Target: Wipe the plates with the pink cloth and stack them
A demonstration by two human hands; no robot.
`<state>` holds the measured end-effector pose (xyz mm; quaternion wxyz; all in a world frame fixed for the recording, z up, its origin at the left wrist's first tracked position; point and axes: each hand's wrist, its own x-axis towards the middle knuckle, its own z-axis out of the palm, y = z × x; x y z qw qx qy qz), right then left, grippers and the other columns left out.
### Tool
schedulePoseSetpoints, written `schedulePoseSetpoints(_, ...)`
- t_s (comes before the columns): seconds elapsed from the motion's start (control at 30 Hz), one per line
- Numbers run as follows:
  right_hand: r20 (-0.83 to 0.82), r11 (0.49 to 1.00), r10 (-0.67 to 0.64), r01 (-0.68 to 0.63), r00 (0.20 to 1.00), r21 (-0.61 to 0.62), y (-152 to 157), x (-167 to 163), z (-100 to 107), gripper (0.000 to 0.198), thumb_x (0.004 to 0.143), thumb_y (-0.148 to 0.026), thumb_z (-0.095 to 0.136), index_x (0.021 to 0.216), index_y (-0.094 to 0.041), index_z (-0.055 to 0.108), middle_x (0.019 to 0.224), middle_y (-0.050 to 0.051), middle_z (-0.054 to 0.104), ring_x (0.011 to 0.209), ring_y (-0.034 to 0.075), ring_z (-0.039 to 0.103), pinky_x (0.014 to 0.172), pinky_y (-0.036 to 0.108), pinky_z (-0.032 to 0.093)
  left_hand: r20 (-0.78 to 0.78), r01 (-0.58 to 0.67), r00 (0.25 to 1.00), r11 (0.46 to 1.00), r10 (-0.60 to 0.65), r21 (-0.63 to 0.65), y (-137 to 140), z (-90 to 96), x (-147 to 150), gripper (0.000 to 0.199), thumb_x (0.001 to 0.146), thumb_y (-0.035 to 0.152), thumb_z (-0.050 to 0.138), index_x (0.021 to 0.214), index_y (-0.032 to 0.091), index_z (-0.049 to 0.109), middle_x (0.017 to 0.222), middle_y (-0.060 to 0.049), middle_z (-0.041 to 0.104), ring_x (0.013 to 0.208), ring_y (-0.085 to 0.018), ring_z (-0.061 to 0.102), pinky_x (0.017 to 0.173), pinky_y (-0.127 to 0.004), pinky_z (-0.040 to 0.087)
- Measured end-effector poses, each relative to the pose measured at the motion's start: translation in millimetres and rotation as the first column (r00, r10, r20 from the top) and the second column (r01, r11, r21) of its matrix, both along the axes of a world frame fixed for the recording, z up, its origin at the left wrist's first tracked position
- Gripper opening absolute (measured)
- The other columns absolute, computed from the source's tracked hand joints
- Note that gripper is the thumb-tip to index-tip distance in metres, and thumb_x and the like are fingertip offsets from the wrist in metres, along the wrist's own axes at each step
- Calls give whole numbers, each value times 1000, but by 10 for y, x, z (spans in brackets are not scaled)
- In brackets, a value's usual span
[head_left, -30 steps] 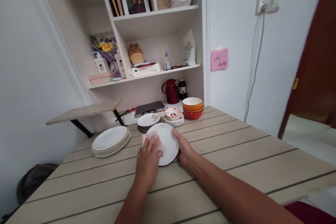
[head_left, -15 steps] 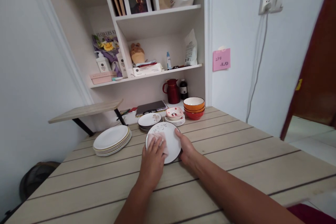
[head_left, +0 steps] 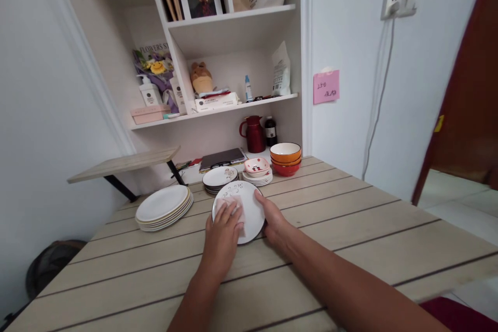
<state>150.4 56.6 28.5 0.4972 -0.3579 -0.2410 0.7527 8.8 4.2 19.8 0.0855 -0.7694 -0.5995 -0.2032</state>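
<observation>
A white plate (head_left: 253, 218) with a dark rim and small printed figures is tilted up above the table, its face toward me. My right hand (head_left: 270, 218) grips its right edge, thumb on the face and fingers hidden behind. Against the left part of the face, my left hand (head_left: 223, 225) presses a pale pink cloth (head_left: 236, 203), fingers laid over it. Just behind stands a stack of dark-rimmed plates (head_left: 220, 176). To the left is a stack of larger white plates (head_left: 163, 205).
Small white dishes with a pink patterned dish (head_left: 257, 167) on top stand at the back, beside stacked orange and red bowls (head_left: 286, 160). A small raised wooden shelf (head_left: 124, 163) is at the back left. A red jug (head_left: 254, 135) and dark folder (head_left: 222, 159) lie beyond.
My left hand and the cloth have shifted very slightly over the plate. The whole view has moved a little; my right hand keeps its grip on the plate's edge.
</observation>
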Motion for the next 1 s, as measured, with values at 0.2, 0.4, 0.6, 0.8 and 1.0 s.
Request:
schedulePoseSetpoints(0.2, 46, 998, 42, -43, 998, 35, -32, -27, -10, 44, 85, -49, 56, 102, -11, 69, 87, 12, 77, 76, 22, 71, 81, 36, 53, 45, -114, 993, 993, 113, 30, 20, -28, -97, 40, 94, 23, 45, 132, 28, 54, 144, -6, 50, 134, -26, 42, 108, -52, 33)
schedulePoseSetpoints(0.4, 63, 998, 36, -39, 997, 40, -18, -23, -30, 43, 85, -50, 56, 103, -13, 68, 88, 11, 77, 78, 22, 71, 83, 36, 52, 38, -103, 994, 995, 103, 11, 32, -61, -111, 47, 91, 20, 49, 137, 25, 50, 147, -7, 46, 138, -26, 37, 108, -49, 34)
schedulePoseSetpoints(0.6, 53, 997, 42, -45, 998, 55, -24, -9, -26, 43, 86, -48, 54, 106, -13, 67, 90, 11, 77, 79, 22, 72, 83, 36, 52, 43, -38, 998, 999, 39, -14, 61, -77, -140, 51, 89, 21, 49, 140, 21, 47, 149, -8, 43, 140, -28, 32, 111, -46, 33)
schedulePoseSetpoints(0.8, 50, 998, 42, -44, 998, 55, -35, -10, -11, 42, 87, -48, 54, 105, -13, 67, 88, 11, 78, 78, 22, 72, 83, 35, 53, 46, -1, 999, 1000, 2, -17, 87, -105, -167, 53, 87, 20, 49, 140, 18, 46, 150, -10, 42, 140, -29, 31, 113, -46, 31)
schedulePoseSetpoints(1.0, 54, 998, 48, -50, 997, 43, -34, -7, -5, 44, 86, -50, 54, 106, -13, 67, 89, 11, 77, 79, 22, 71, 83, 36, 52, 61, 11, 998, 1000, -12, 22, 106, -165, -171, 53, 87, 20, 50, 139, 17, 47, 149, -12, 43, 140, -31, 32, 112, -51, 32)
